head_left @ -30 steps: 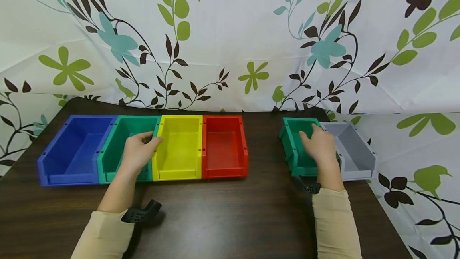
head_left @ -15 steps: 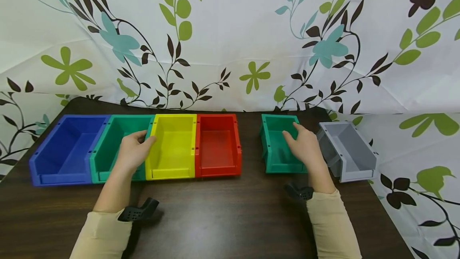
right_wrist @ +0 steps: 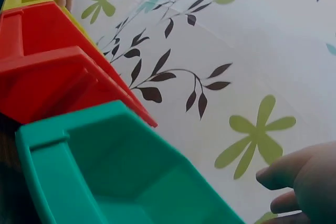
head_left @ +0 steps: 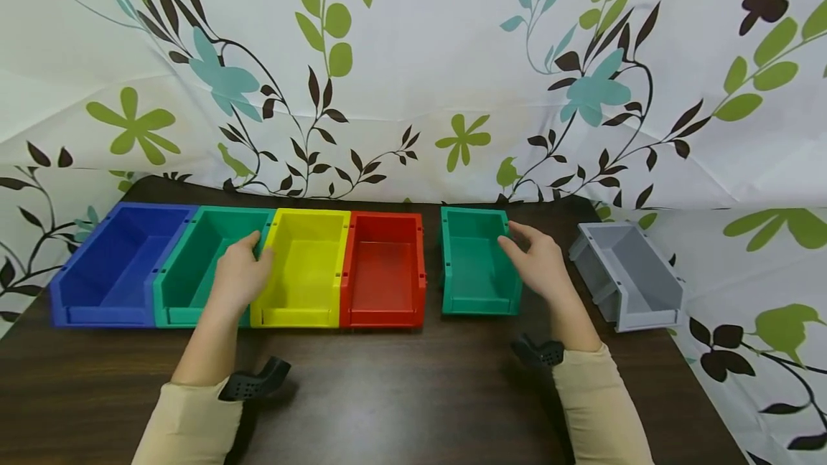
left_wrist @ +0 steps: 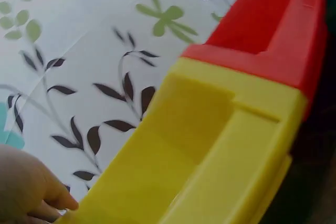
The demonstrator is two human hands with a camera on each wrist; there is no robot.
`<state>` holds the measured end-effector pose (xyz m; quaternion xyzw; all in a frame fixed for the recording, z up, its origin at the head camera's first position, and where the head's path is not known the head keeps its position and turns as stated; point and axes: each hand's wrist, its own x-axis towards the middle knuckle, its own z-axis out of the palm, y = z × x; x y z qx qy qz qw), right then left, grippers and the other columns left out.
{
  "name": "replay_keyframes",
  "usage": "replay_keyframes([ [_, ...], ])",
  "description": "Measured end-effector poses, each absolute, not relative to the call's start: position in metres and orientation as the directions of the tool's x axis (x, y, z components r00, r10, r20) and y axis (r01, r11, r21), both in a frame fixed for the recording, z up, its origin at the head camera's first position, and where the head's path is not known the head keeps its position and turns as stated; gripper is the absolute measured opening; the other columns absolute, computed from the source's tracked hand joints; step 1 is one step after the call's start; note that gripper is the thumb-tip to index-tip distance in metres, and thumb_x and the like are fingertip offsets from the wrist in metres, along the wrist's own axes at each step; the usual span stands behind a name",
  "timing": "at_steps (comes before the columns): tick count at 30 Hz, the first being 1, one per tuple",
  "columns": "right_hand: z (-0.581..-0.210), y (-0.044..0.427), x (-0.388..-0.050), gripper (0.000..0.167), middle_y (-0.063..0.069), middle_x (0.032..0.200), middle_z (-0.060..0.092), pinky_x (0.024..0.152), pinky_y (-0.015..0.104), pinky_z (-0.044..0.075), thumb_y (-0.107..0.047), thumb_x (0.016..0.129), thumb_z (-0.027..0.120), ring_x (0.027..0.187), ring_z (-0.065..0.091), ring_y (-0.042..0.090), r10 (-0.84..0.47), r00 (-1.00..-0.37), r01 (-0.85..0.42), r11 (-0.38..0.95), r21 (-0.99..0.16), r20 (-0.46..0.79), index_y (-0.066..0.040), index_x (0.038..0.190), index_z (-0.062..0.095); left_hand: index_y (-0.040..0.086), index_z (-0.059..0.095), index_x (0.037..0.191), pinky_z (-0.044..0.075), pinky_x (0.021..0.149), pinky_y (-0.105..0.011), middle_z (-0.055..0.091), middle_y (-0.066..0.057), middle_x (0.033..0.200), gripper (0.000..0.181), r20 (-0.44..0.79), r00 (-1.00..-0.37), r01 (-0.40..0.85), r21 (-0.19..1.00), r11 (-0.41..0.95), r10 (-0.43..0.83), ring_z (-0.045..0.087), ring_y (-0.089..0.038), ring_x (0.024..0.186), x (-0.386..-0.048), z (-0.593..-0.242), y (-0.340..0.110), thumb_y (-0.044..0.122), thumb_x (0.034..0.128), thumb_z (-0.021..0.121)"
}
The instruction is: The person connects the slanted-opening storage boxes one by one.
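Note:
In the head view my left hand (head_left: 237, 275) pinches the rim where the left green storage bin (head_left: 194, 316) meets the yellow storage bin (head_left: 297, 318); its thumb is on the yellow side. The left wrist view catches a fingertip at the yellow rim, though most of the grip is hidden. My right hand (head_left: 541, 264) hovers by the right rim of another green storage bin (head_left: 478, 271), thumb and fingers spread. The right wrist view has that hand (right_wrist: 315, 184) apart from this bin. A narrow gap separates it from the red storage bin (head_left: 381, 318).
A blue storage bin (head_left: 103, 318) ends the row at the left. Alone at the right stands a grey storage bin (head_left: 646, 320), near the edge of the dark table (head_left: 413, 400). A leaf-patterned cloth (head_left: 400, 92) hangs behind.
The right green bin has moved left from beside the grey one towards the red one, and my right hand has come off its rim. The left row has shifted slightly left with my left hand.

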<state>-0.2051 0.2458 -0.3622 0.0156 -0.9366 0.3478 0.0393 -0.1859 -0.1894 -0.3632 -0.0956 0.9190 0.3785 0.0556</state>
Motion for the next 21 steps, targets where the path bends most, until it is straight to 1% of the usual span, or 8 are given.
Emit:
replay_keyframes([
  [3, -0.366, 0.249, -0.209, 0.060, 0.022, 0.140, 0.047, 0.098, 0.055, 0.044, -0.039, 0.096, 0.051, 0.129, 0.044, 0.039, 0.000, -0.999, -0.032, 0.752, -0.658, 0.048, -0.002, 0.142, 0.040, -0.008, 0.023, 0.145, 0.027, 0.106, -0.064, 0.024, -0.033, 0.148, 0.061, -0.057, -0.985, -0.161, 0.664, 0.731, -0.165, 0.025, -0.051, 0.135, -0.183, -0.363, -0.177, 0.022, 0.0970, 0.044],
  [5, -0.368, 0.251, -0.210, 0.061, 0.023, 0.142, 0.045, 0.099, 0.055, 0.043, -0.038, 0.096, 0.051, 0.130, 0.043, 0.040, -0.002, -1.000, -0.010, 0.749, -0.662, 0.012, 0.000, 0.143, 0.038, -0.009, 0.029, 0.144, 0.024, 0.107, -0.065, 0.025, -0.033, 0.148, 0.060, 0.025, -0.986, -0.108, 0.661, 0.743, -0.166, 0.025, -0.051, 0.136, -0.181, -0.363, -0.168, 0.022, 0.0951, 0.048],
  [9, -0.371, 0.253, -0.212, 0.063, 0.026, 0.139, 0.046, 0.096, 0.054, 0.046, -0.035, 0.097, 0.051, 0.127, 0.046, 0.042, -0.015, -0.999, 0.017, 0.739, -0.673, -0.042, 0.001, 0.145, 0.034, -0.010, 0.038, 0.138, 0.019, 0.108, -0.066, 0.029, -0.032, 0.147, 0.057, 0.172, -0.976, 0.011, 0.651, 0.759, -0.133, 0.026, -0.051, 0.136, -0.178, -0.365, -0.151, 0.020, 0.0929, 0.053],
  [11, -0.372, 0.254, -0.212, 0.062, 0.028, 0.136, 0.049, 0.094, 0.053, 0.048, -0.033, 0.097, 0.051, 0.123, 0.050, 0.042, -0.018, -0.998, 0.024, 0.732, -0.681, -0.055, 0.002, 0.145, 0.033, -0.010, 0.041, 0.136, 0.022, 0.108, -0.065, 0.033, -0.031, 0.146, 0.055, 0.213, -0.971, 0.057, 0.638, 0.768, -0.105, 0.029, -0.049, 0.136, -0.177, -0.367, -0.144, 0.020, 0.0923, 0.055],
  [14, -0.373, 0.254, -0.213, 0.060, 0.029, 0.130, 0.054, 0.091, 0.051, 0.050, -0.030, 0.098, 0.050, 0.118, 0.055, 0.041, -0.018, -0.997, 0.040, 0.719, -0.694, -0.076, 0.003, 0.144, 0.033, -0.008, 0.043, 0.136, 0.027, 0.107, -0.062, 0.037, -0.029, 0.145, 0.054, 0.220, -0.974, 0.100, 0.637, 0.764, -0.056, 0.032, -0.046, 0.135, -0.177, -0.370, -0.136, 0.021, 0.0927, 0.055],
  [18, -0.374, 0.254, -0.215, 0.056, 0.029, 0.124, 0.058, 0.087, 0.048, 0.052, -0.025, 0.098, 0.049, 0.112, 0.059, 0.039, -0.017, -0.995, 0.054, 0.710, -0.702, -0.094, 0.005, 0.143, 0.034, -0.004, 0.043, 0.138, 0.034, 0.105, -0.059, 0.039, -0.025, 0.145, 0.056, 0.157, -0.988, 0.103, 0.685, 0.722, -0.009, 0.035, -0.043, 0.135, -0.176, -0.377, -0.129, 0.028, 0.0940, 0.056],
  [20, -0.375, 0.253, -0.215, 0.055, 0.029, 0.123, 0.058, 0.087, 0.048, 0.052, -0.022, 0.098, 0.049, 0.110, 0.060, 0.039, -0.018, -0.996, 0.051, 0.709, -0.703, -0.090, 0.006, 0.143, 0.034, -0.002, 0.043, 0.139, 0.039, 0.102, -0.056, 0.041, -0.023, 0.145, 0.060, 0.107, -0.994, 0.081, 0.710, 0.700, 0.006, 0.041, -0.041, 0.132, -0.176, -0.381, -0.127, 0.035, 0.0939, 0.056],
  [21, -0.375, 0.253, -0.215, 0.054, 0.029, 0.122, 0.059, 0.087, 0.048, 0.052, -0.021, 0.097, 0.049, 0.109, 0.061, 0.039, -0.019, -0.996, 0.048, 0.708, -0.705, -0.087, 0.006, 0.142, 0.035, -0.001, 0.042, 0.140, 0.044, 0.099, -0.054, 0.042, -0.022, 0.145, 0.062, 0.076, -0.997, 0.064, 0.726, 0.685, 0.013, 0.050, -0.040, 0.124, -0.176, -0.383, -0.127, 0.038, 0.0935, 0.056],
])
